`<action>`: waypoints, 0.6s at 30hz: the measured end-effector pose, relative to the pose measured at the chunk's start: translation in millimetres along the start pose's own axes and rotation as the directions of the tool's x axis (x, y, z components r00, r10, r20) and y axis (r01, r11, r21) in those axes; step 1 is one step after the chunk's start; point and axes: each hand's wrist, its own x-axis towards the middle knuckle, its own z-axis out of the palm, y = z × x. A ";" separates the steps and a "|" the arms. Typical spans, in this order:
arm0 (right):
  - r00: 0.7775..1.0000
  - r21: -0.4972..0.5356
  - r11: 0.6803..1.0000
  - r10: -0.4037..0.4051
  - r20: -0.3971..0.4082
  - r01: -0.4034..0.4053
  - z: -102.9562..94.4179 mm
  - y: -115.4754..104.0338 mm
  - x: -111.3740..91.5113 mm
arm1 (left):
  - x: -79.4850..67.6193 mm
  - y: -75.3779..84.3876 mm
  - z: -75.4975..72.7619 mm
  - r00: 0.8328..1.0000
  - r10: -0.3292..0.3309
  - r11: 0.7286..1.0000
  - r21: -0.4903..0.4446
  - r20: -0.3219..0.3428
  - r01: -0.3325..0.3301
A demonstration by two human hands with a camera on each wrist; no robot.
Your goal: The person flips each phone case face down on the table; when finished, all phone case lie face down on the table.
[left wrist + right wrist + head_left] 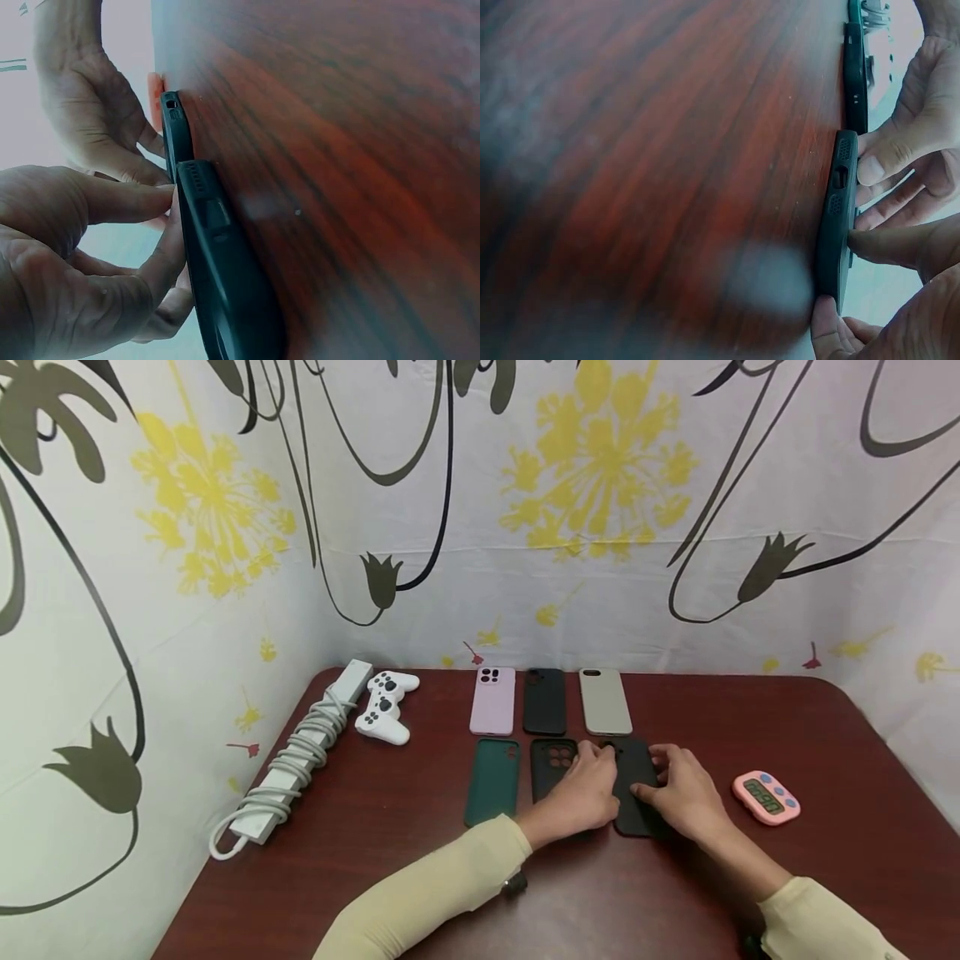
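A matte black phone case [636, 797] lies on the table in the front row, its rim side close to the wood. My left hand [585, 785] holds its left edge, with the thumb near the bottom corner and fingertips by the top corner. From the other side my right hand [684, 793] pinches the right edge; in the right wrist view its thumb presses the face and a finger sits at the side of the case [834, 225]. Left of it, partly hidden under my left hand, lies a black case with several round camera holes [555, 760].
A green case [492, 782] lies at the row's left. Behind are a lilac case [492, 702], a dark case [544, 702] and a beige case [606, 703]. A pink timer [767, 797] lies right; a white game controller [386, 706] and cord-wrapped power strip [300, 752] lie left.
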 end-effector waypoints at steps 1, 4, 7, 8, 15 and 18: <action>1.000 -0.001 1.000 0.000 0.001 0.000 0.0 -0.4 0.3 | -0.2 -0.4 -0.3 1.000 0.007 1.000 0.008 0.000 -0.007; 1.000 -0.006 1.000 -0.001 0.008 0.001 0.0 -1.6 1.7 | -1.1 -0.6 -1.6 1.000 0.022 0.999 0.050 0.009 -0.023; 1.000 -0.013 1.000 -0.002 0.018 0.003 0.9 -2.8 3.3 | -1.9 -0.8 -3.1 0.998 0.053 0.991 0.123 0.018 -0.055; 1.000 -0.014 1.000 -0.002 0.021 0.003 1.4 -3.2 3.7 | -2.1 -0.8 -3.5 0.998 0.063 0.987 0.148 0.019 -0.066; 0.999 -0.014 1.000 -0.007 0.034 0.008 3.8 -5.7 7.6 | -3.1 -1.6 -5.0 0.994 0.108 0.956 0.275 0.001 -0.104; 0.999 -0.014 1.000 -0.015 0.036 0.015 4.0 -6.9 9.1 | -1.6 -2.2 -5.2 0.987 0.162 0.915 0.376 -0.007 -0.147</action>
